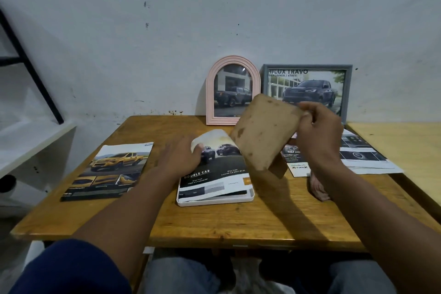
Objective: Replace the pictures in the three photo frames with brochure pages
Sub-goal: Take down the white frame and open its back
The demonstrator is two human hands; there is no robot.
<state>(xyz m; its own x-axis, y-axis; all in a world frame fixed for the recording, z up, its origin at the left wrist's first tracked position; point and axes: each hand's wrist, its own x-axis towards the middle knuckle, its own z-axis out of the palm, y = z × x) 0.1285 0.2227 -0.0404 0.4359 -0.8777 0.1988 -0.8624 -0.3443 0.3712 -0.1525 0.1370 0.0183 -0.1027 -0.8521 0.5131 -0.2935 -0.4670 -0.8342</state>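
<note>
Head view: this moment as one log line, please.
left hand: on page in white frame | right hand: holds board | pink frame, grey frame: upright

Your left hand (181, 157) is motion-blurred, so its grip on the curled brochure page (214, 169) can't be made out. The backing board (265, 131) you hold up covers the lower left corner of the grey frame (349, 93). Your right forearm (358, 193) hides most of a pinkish thing (318, 186), perhaps cloth, near the right edge of the table (214, 222).

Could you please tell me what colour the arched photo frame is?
The arched frame is pale pink; head view.
</note>
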